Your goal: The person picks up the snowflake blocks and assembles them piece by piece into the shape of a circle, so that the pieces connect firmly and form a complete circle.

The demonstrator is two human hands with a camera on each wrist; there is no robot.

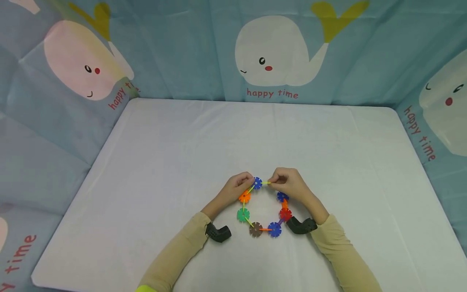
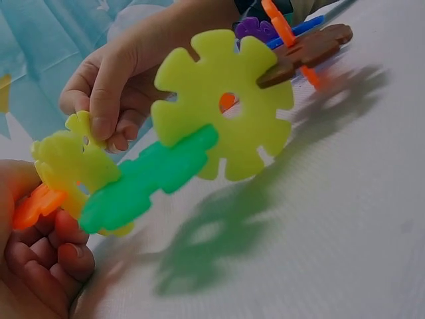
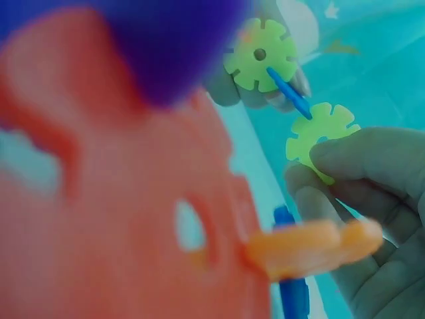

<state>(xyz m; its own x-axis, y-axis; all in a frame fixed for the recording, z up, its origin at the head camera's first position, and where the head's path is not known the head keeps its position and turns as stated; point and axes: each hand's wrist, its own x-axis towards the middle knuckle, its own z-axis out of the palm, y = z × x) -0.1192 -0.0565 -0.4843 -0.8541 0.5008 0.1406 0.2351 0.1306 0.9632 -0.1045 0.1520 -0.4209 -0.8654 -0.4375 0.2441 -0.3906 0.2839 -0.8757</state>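
A chain of notched plastic snowflake discs curves in a loop on the table. My left hand [image 1: 233, 189] grips it at the upper left, near an orange disc [image 1: 245, 197] and a blue disc [image 1: 257, 183]. Thumb and fingers of my right hand [image 1: 291, 184] pinch a yellow disc [image 3: 322, 138] slotted onto that blue disc. Down the left side follow a green disc [image 1: 243, 215] and a brown disc [image 1: 256, 230]. Another blue disc [image 1: 275, 230] and a red disc [image 1: 285, 214] continue on the right, up to a blue disc [image 1: 282, 197] below my right hand, partly covered.
A white table [image 1: 175, 162] lies under the hands. Blue cloth with whale prints [image 1: 271, 50] stands around its back and sides. Black devices [image 1: 219, 233] sit at both wrists, the right one close to the red disc.
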